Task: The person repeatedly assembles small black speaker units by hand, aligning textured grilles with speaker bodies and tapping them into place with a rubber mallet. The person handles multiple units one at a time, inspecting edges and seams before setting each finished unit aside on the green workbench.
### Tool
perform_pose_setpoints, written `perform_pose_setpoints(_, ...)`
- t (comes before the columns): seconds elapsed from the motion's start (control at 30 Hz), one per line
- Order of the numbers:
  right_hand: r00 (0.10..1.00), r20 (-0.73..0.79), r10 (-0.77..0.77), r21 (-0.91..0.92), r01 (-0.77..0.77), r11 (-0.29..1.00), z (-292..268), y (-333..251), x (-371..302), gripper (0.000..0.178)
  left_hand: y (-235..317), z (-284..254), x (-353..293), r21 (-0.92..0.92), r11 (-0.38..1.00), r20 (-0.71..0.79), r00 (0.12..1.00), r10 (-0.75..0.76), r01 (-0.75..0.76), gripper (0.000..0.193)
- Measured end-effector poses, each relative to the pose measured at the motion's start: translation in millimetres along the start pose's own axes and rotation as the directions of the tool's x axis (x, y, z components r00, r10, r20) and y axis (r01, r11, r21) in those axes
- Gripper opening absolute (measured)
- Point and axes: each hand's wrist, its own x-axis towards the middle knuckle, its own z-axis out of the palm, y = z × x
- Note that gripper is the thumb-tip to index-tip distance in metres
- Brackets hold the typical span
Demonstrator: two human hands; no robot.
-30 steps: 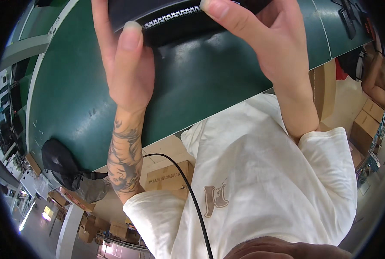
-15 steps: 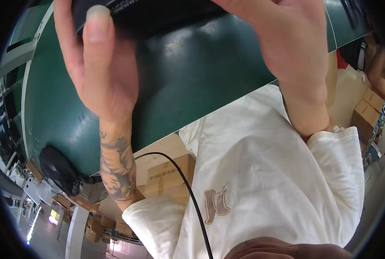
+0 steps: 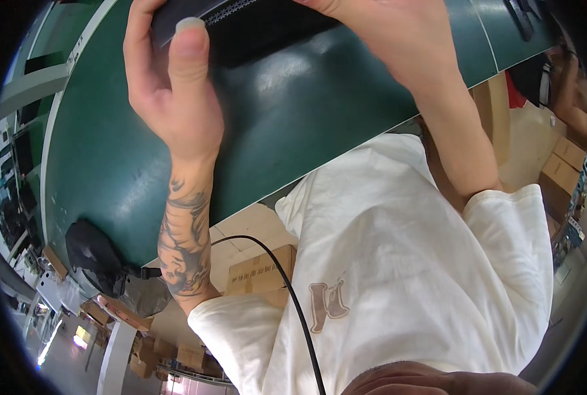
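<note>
Over the green table (image 3: 273, 125), at the top edge of the picture, I hold a smooth black object (image 3: 260, 38) with a zipper-like patterned strip along it. Its upper part is cut off, so its exact kind cannot be made out. My left hand (image 3: 178, 99) is closed round its left end, the thumb upright against the near side and the fingers behind. From the right, my right hand (image 3: 395, 36) reaches over to its upper right part. The right thumb lies near the object's edge; the other right fingers are out of the picture.
A black bag (image 3: 96, 253) sits at the table's left corner. A black cable (image 3: 283, 273) hangs in front of me. Cardboard boxes (image 3: 257, 270) stand below the table. At the far right are a dark stand-like item (image 3: 520, 20) and another person's arm (image 3: 573, 99).
Both hands and the black object have shifted slightly up and away from me. My left hand appears further right, my right hand further left. The object stays in my grip.
</note>
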Motion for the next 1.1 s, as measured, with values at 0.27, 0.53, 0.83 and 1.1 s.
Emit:
perform_pose_setpoints(0.27,0.964,0.178,-0.199,-0.351,0.251,0.902,-32.7,14.4,33.9,0.076,-3.7,-22.1,5.5,0.385,0.905,0.107,0.983,0.147,-0.177,0.049)
perform_pose_setpoints(0.53,0.974,0.209,-0.088,-0.137,0.118,0.984,-21.1,-17.7,27.4,0.052,0.3,-7.0,1.2,0.385,0.904,0.051,0.983,0.177,-0.183,0.038)
perform_pose_setpoints(0.83,0.979,0.139,-0.15,-0.138,0.169,0.976,-25.0,19.2,34.5,0.054,-0.6,-4.5,4.0,0.484,0.819,0.104,0.95,0.295,-0.308,0.039)
perform_pose_setpoints(1.1,0.906,0.382,-0.185,-0.352,0.328,0.877,-36.1,-11.2,44.8,0.071,2.3,-7.4,0.7,0.461,0.853,0.149,0.969,0.198,-0.245,0.052)
